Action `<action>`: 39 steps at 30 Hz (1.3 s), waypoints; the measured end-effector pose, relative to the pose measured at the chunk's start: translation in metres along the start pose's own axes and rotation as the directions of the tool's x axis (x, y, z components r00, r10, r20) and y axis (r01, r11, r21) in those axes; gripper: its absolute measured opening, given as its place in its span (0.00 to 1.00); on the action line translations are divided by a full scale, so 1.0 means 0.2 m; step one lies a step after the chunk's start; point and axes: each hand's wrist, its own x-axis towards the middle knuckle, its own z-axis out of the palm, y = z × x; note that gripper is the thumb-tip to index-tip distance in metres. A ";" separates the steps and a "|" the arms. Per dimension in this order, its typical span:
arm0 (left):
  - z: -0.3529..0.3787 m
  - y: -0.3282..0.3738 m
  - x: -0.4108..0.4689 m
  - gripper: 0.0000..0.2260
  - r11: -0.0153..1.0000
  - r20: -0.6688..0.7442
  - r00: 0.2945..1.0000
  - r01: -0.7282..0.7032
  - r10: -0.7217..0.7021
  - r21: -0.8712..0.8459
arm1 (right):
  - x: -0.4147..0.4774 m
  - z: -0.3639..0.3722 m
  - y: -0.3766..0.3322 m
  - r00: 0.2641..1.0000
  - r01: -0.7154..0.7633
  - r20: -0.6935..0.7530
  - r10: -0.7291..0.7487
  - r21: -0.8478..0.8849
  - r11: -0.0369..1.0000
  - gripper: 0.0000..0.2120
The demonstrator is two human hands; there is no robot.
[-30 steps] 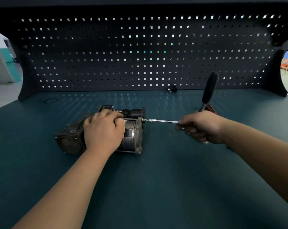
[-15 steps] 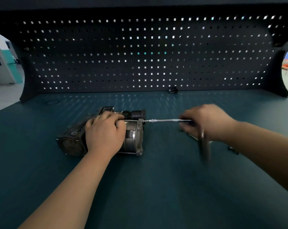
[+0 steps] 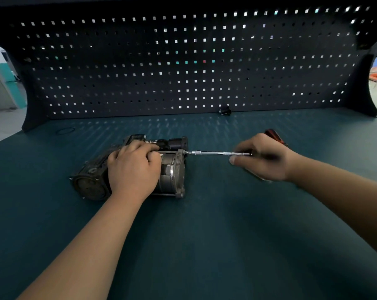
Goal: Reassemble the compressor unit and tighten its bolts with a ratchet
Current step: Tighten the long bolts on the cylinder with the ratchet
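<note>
The dark metal compressor unit (image 3: pixel 172 172) lies on its side on the teal bench, left of centre. My left hand (image 3: pixel 133 167) is curled over its top and grips the body. A thin silver extension bar (image 3: pixel 213 153) of the ratchet runs level from a bolt on the compressor's right end flange to my right hand (image 3: pixel 263 159). That hand grips the ratchet at its head; the handle is mostly hidden behind it, and a red and black piece (image 3: pixel 274 135) shows past the knuckles. The right hand is blurred.
A black pegboard (image 3: pixel 191 61) closes off the back of the bench (image 3: pixel 204 234). A small black part (image 3: pixel 224 111) sits at its foot, right of centre. A thin ring (image 3: pixel 65 131) lies at the far left of the bench top.
The ratchet handle stood upright a second ago, swung down toward me half a second ago, and now points away behind my right hand. My left hand and the compressor stay put.
</note>
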 end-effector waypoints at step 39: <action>0.01 0.01 -0.05 0.19 0.995 -0.134 0.989 0.043 -0.055 -0.091 | -0.25 0.12 -0.01 0.999 0.000 0.032 -0.001 0.022 1.000 0.05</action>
